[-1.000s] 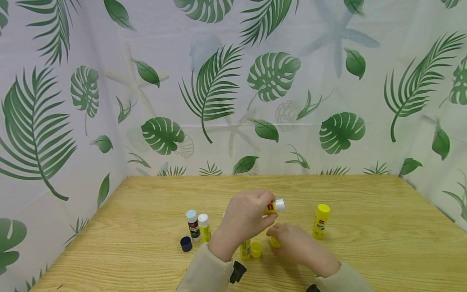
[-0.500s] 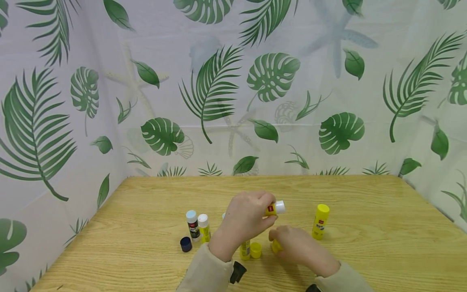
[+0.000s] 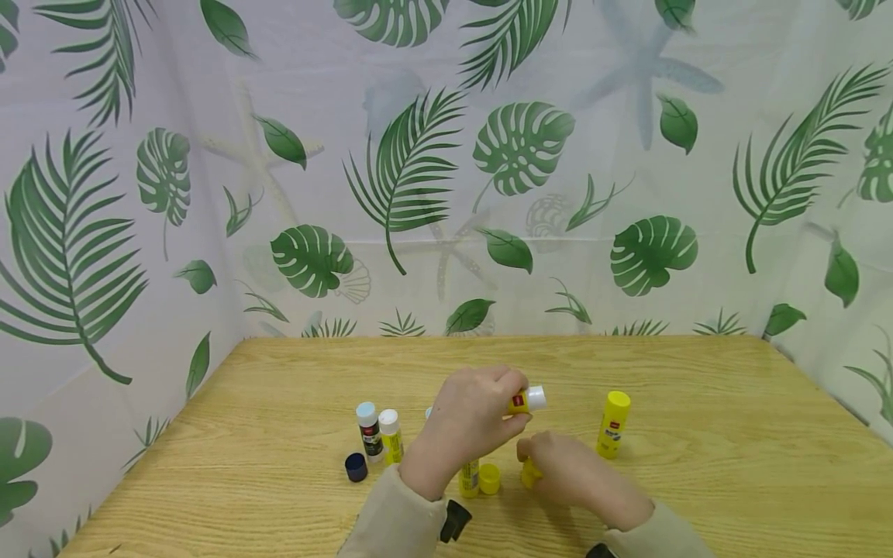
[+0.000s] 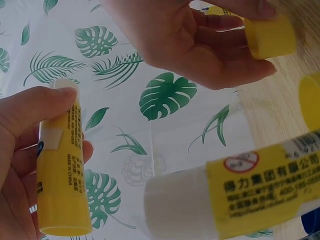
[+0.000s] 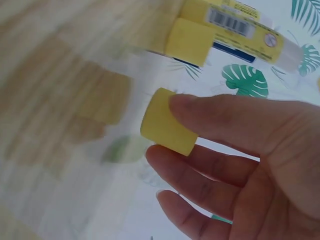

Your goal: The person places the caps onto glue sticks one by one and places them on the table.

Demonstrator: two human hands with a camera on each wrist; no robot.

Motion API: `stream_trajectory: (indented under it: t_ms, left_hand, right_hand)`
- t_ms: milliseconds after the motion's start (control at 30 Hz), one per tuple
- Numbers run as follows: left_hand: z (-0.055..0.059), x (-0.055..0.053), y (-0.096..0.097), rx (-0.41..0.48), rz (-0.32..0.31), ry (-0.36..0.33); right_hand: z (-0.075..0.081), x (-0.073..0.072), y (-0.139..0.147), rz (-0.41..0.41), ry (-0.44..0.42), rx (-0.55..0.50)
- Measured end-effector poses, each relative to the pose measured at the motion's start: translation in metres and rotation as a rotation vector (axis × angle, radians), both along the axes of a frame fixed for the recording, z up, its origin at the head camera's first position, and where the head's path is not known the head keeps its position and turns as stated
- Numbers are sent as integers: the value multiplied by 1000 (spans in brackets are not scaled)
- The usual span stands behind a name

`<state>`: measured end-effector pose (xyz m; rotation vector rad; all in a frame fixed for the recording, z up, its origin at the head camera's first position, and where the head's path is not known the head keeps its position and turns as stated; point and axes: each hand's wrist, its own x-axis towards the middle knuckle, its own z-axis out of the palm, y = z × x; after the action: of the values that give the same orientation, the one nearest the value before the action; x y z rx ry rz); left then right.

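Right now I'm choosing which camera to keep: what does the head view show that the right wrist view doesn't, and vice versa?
Of the two, only the head view shows the left hand and a yellow-capped glue stick. Only the right wrist view shows the right hand from its palm side, and a clear barcode on a white-topped glue stick. Both show the right hand pinching a yellow cap, with another cap beside that glue stick.

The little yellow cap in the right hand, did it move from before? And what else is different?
Yes, a little: the right hand and the yellow cap it pinches shifted slightly toward the person and to the right. Nothing was visibly let go or newly picked up. The left hand stayed put, holding its glue stick; the dark blue cap didn't move either.
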<state>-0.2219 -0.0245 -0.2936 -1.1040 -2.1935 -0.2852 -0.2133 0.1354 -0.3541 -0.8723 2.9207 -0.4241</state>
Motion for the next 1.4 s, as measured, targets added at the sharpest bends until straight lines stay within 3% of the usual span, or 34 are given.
stream_trajectory:
  t_ms: [267,667,1133,1400]
  left_hand:
    - [-1,0,0,3,-7,-6]
    - [1,0,-1,21,0,-13]
    - [2,1,-1,16,11,-2]
    - [1,0,-1,13,9,4]
  right_hand:
    - [18,-2,9,-6,23,-95]
    - [47,11,17,-36,113,-184]
    - [58,18,20,-81,222,-198]
    - [59,19,15,-114,305,-277]
